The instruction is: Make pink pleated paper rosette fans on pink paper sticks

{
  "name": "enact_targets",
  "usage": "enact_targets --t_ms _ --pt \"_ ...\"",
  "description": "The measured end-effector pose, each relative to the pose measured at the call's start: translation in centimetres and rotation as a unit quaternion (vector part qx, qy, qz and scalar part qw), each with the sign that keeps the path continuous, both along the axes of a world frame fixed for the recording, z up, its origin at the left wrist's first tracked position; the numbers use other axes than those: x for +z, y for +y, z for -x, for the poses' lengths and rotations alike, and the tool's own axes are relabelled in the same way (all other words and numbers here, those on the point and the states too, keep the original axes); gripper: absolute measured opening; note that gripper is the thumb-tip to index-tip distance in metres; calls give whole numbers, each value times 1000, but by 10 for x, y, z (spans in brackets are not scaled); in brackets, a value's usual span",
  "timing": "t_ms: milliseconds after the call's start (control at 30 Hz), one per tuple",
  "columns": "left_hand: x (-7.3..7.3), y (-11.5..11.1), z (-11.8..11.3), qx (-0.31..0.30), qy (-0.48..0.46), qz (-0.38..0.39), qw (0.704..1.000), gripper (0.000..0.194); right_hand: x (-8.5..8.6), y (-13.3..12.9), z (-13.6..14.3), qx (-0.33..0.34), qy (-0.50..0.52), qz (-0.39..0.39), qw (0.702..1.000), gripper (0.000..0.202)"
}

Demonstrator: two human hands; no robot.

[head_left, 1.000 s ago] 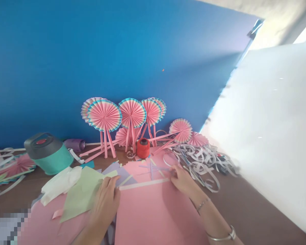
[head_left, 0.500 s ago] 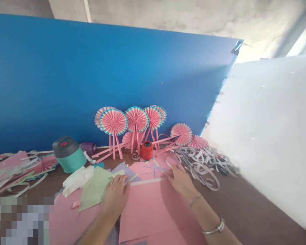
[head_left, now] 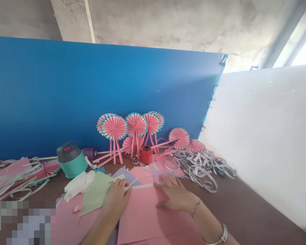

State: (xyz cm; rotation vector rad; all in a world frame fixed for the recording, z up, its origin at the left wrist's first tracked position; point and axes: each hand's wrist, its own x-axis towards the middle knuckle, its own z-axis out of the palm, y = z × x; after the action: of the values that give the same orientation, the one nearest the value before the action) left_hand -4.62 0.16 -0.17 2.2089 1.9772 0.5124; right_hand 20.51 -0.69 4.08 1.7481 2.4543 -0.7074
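A pink paper sheet [head_left: 140,214] lies in front of me, with a narrow white strip [head_left: 145,186] along its far edge. At the sheet's far left corner rests my left hand [head_left: 118,196], fingers bent over the papers and thumb apart, by the strip's left end. My right hand [head_left: 174,193] is spread open, palm down, over the far right part of the sheet and covers the strip's right end. Beside the left hand lies a light green paper sheet [head_left: 97,192]. Beyond the hands are purple paper [head_left: 127,175] and more pink paper [head_left: 141,173].
Pink pleated paper fans [head_left: 114,127] lean against a blue panel [head_left: 66,85]. In front stands a red container [head_left: 146,155]. A teal container with a dark lid [head_left: 71,161] and crumpled white tissue [head_left: 79,183] lie left. Curled white strips [head_left: 201,166] heap up right, near a white wall [head_left: 265,136].
My right hand has moved left along the sheet's far edge and spread its fingers. My left hand stays at the left corner. The view has tilted up slightly.
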Motion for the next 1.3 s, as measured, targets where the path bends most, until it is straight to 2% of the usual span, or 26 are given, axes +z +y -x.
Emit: enact_targets --t_ms 133,233,433,600,733,833,900,1033,1100,1167,1233,1300 --pt "-2 2 3 -6 -9 -4 1000 14 6 0 -9 -55 -51 -13 997 73" --pt "-4 2 4 -11 -13 -12 1000 15 4 3 -9 -91 -76 -72 990 62" --pt "4 -5 -3 -11 -19 -31 999 24 -5 14 -4 -82 -36 -172 981 30" --pt "8 -7 -6 -38 -17 -1 999 18 -10 21 -5 -108 3 -175 979 21" --pt "4 -3 -3 -31 -90 -21 995 11 -9 25 -7 -107 44 -188 975 12" --pt "0 3 2 -41 -227 -15 973 11 -8 30 -11 -123 111 -162 973 11" --pt "0 7 5 -49 -341 15 939 17 -9 36 -16 -129 199 -125 963 12" --pt "4 8 9 -27 -507 54 860 27 -17 46 -34 -158 365 -64 915 19" --pt "6 8 9 -16 -538 64 840 33 -21 51 -42 -176 402 -54 897 28" --pt "6 7 8 -14 -548 77 833 43 -23 54 -47 -184 415 -64 889 35" --pt "4 7 7 -14 -547 84 833 56 -21 54 -46 -194 401 -113 888 35" --pt "2 7 4 -18 -540 86 837 63 -15 49 -36 -200 353 -205 891 32"
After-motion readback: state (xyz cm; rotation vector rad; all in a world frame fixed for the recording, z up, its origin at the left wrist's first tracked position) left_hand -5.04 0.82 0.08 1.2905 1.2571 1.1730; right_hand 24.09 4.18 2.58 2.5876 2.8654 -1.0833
